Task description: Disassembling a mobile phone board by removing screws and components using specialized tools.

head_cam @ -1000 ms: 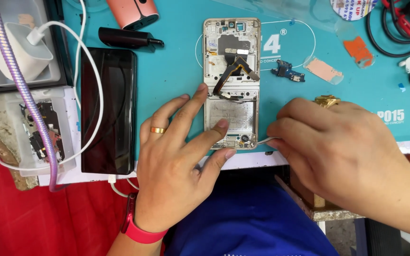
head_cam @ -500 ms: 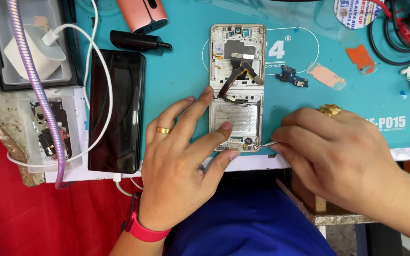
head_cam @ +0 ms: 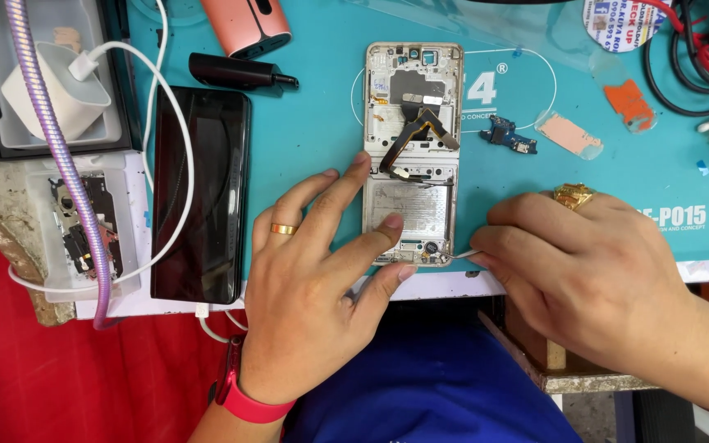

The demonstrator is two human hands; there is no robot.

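An opened folding phone lies back-up on a teal work mat, its frame pale gold, a black flex cable lifted at the hinge. My left hand, with a gold ring and a red wristband, presses fingers on the phone's lower half and left edge, holding it steady. My right hand, wearing a large gold ring, pinches a thin white tool whose tip touches the phone's bottom right corner.
A black phone lies left of the mat with a white cable over it. A white charger sits in a tray. A small charging board, orange pieces, a pink case and a black tool lie on the mat.
The view has shifted slightly, so everything sits a little right. Both hands stay on the phone's lower half, with the tool tip still at the bottom corner.
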